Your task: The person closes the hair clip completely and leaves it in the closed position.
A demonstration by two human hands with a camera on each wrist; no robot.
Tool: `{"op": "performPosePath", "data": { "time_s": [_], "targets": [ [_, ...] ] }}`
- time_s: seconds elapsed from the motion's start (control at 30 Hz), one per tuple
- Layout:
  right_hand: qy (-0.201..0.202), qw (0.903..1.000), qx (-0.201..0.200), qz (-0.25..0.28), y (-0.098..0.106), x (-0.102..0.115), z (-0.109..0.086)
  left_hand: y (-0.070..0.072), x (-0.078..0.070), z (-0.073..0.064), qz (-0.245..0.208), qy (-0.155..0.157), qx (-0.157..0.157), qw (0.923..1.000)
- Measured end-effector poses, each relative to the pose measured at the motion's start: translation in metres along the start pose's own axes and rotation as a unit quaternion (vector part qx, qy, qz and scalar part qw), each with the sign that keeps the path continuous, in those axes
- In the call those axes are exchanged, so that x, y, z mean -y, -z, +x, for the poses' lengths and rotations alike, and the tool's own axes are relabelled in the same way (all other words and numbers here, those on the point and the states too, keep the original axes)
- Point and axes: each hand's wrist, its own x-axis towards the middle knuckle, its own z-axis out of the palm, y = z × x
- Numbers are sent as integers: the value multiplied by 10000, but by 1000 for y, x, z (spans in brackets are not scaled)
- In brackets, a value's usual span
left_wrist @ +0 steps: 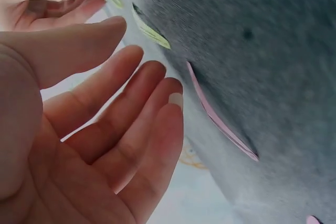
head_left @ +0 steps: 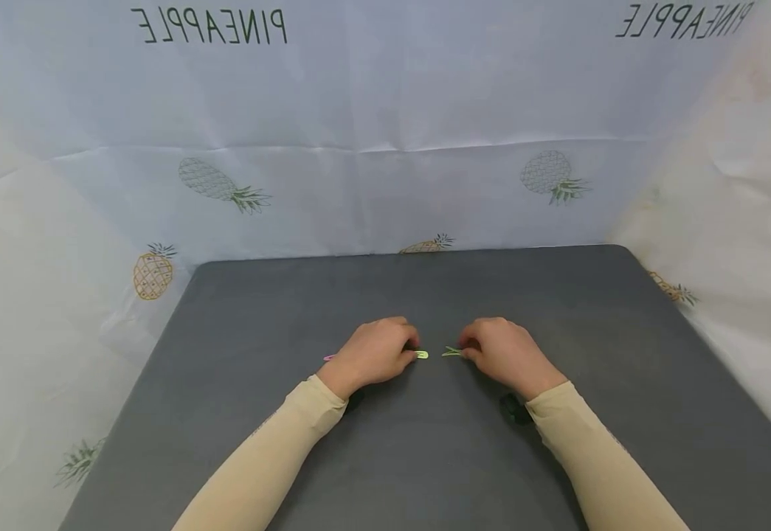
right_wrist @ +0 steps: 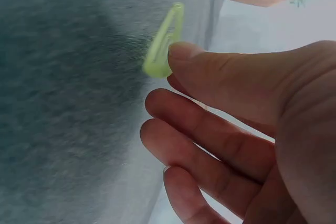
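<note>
My right hand (head_left: 506,355) pinches a yellow-green snap hair clip (right_wrist: 164,45) between thumb and index finger, its narrow end pointing away from the fingers. In the head view this clip's two prongs stand apart. Facing it, my left hand (head_left: 373,352) hovers low over the table with fingers loosely bent. Another yellow-green hair clip (left_wrist: 150,29) lies on the table just past the left thumb and index fingertips; a gap shows between those fingers. Beside it lies a pink hair clip (left_wrist: 218,116), partly hidden behind the left hand in the head view.
A second pink piece (left_wrist: 313,220) shows at the lower edge of the left wrist view. The dark grey table (head_left: 398,457) meets a white pineapple-print cloth (head_left: 385,96) at its back and sides. A dark device (head_left: 514,409) sits under the right wrist.
</note>
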Motion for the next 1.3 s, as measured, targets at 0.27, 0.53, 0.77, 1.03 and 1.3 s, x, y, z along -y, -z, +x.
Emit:
{"op": "performPosePath", "data": {
  "time_s": [0.27, 0.53, 0.77, 1.03, 1.3],
  "targets": [
    [63, 9998, -168, -14, -7, -3, -5, 1, -20, 13, 131, -251, 20, 9996],
    [259, 9990, -354, -61, -16, -1, -7, -6, -38, 33, 307, -460, 129, 9984],
    [423, 9970, -573, -300, -18, 0, -6, -8, -39, 34, 227, -455, 97, 9987],
    [531, 9962, -639, -248, -10, 3, -7, -5, -37, 33, 7, -536, -27, 9986],
    [597, 9956, -703, -154, -4, 3, -6, 7, -33, 33, -429, -462, 119, 9979]
  ]
}}
